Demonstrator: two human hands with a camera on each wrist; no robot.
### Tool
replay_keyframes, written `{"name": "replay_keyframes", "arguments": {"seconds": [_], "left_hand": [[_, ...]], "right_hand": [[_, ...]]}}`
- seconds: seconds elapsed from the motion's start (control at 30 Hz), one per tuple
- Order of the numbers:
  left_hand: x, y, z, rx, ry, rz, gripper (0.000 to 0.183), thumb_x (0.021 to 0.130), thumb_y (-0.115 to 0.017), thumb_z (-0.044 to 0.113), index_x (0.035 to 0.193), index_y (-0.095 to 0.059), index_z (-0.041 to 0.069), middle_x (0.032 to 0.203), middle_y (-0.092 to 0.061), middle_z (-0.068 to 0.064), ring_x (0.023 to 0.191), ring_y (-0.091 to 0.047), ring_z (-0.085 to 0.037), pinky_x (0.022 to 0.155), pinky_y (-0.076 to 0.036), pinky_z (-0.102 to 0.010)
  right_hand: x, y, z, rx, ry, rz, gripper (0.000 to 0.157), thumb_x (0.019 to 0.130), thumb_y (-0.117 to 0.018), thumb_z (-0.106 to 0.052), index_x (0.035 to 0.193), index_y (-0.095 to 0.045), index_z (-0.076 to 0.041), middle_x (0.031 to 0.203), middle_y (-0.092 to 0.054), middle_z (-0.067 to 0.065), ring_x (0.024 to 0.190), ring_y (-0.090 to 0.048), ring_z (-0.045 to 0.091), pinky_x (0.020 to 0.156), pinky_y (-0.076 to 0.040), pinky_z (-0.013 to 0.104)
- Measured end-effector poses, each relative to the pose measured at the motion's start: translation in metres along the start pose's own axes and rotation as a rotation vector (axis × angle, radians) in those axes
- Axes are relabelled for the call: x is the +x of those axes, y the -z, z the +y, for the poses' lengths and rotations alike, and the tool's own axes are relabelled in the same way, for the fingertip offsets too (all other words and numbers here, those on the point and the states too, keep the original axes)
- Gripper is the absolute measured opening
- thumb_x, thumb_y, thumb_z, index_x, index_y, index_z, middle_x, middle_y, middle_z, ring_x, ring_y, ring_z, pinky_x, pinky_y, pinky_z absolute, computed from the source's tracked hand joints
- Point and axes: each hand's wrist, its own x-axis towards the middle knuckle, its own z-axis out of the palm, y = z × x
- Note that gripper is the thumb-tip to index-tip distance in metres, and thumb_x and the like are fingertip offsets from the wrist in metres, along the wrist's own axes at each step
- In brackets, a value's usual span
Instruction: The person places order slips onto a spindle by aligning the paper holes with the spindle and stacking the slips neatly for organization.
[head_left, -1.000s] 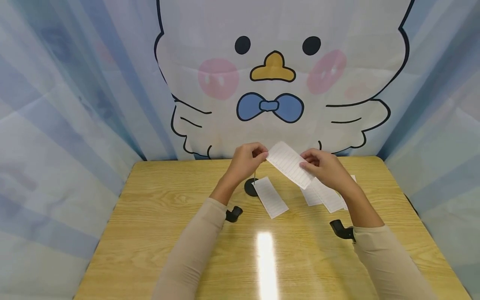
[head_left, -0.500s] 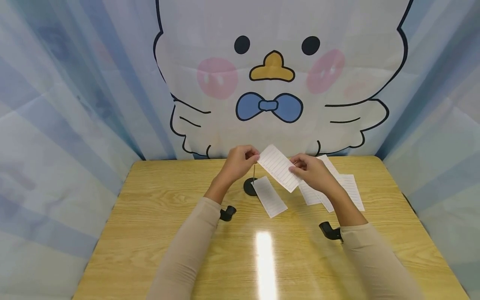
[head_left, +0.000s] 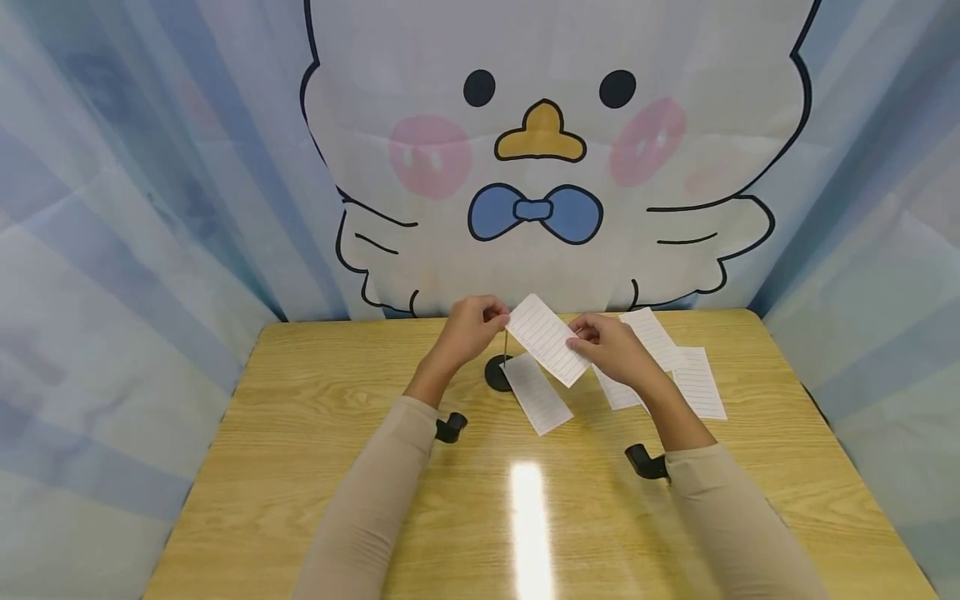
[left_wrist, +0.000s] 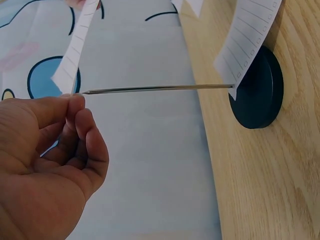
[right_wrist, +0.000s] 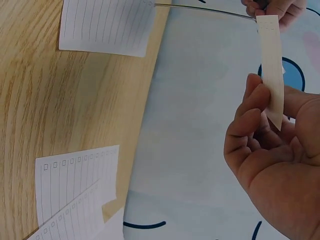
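A lined paper slip (head_left: 546,340) is stretched between both hands, above a bill spike. My left hand (head_left: 467,332) pinches one corner of it, right at the pointed tip of the metal spike (left_wrist: 155,89) in the left wrist view. Whether the tip pierces the paper cannot be made out. My right hand (head_left: 613,348) pinches the slip's opposite side between thumb and fingers. The spike stands upright on a round black base (left_wrist: 256,109). Low on the spike, a second lined slip (head_left: 536,396) is threaded by its corner and slants onto the table.
Several more lined slips (head_left: 701,383) lie overlapping on the wooden table (head_left: 315,467), to the right and partly behind the right hand. A curtain (head_left: 525,275) with a cartoon bird hangs along the table's back edge. Black wrist mounts (head_left: 452,427) jut from both sleeves.
Both hands have moved left and slightly down with the slip, bringing its left corner to the spike's tip. The slips on the right show more as the right arm shifts off them.
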Motion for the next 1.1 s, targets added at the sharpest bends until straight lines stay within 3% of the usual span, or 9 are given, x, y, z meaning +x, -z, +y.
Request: {"name": "replay_keyframes", "arguments": {"seconds": [0.57,1.1], "left_hand": [[0.000,-0.005,-0.010,-0.007,0.007,0.020,0.012,0.102,-0.065,0.012,0.101,-0.075,0.005,0.092,-0.071,-0.007,0.079,-0.061,-0.018,0.068,-0.050,-0.026],[-0.002,-0.009,-0.008,-0.012,0.001,0.030,0.011,0.102,-0.066,0.011,0.102,-0.075,0.005,0.096,-0.073,-0.010,0.082,-0.064,-0.018,0.070,-0.052,-0.027]], "right_hand": [[0.001,-0.004,0.000,-0.008,-0.015,-0.009,0.025,0.102,-0.067,-0.016,0.122,-0.067,0.001,0.104,-0.072,0.014,0.092,-0.067,0.024,0.081,-0.054,0.036],[0.001,-0.005,0.005,-0.004,-0.017,-0.011,0.026,0.102,-0.067,-0.016,0.122,-0.067,0.000,0.105,-0.072,0.014,0.096,-0.067,0.026,0.084,-0.054,0.038]]}}
